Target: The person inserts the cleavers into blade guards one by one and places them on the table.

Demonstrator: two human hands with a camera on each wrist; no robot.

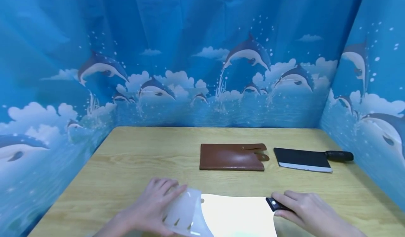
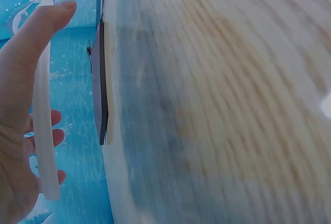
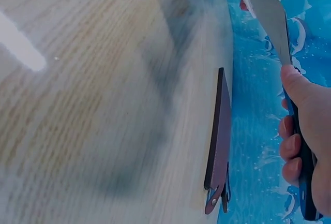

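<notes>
My right hand [image 1: 303, 209] grips the black handle [image 3: 306, 182] of a cleaver, fingers curled round it in the right wrist view. The cleaver's broad blade [image 1: 238, 214] glares white in the head view and has a hole near its far upper corner. A translucent plastic blade cover [image 1: 185, 209] is held by my left hand [image 1: 155, 205], thumb on one side and fingertips on the other in the left wrist view. Cover and blade end meet above the table; how much blade lies inside, I cannot tell. The head view's lower edge cuts off the blade's bottom.
Behind the hands, a brown leather sheath [image 1: 231, 157] with snap straps lies flat on the wooden table [image 1: 152, 152]. Right of it rests a second cleaver [image 1: 302, 159] with a dark blade and black handle. Blue dolphin-print curtains [image 1: 190, 54] border the table at the back and sides.
</notes>
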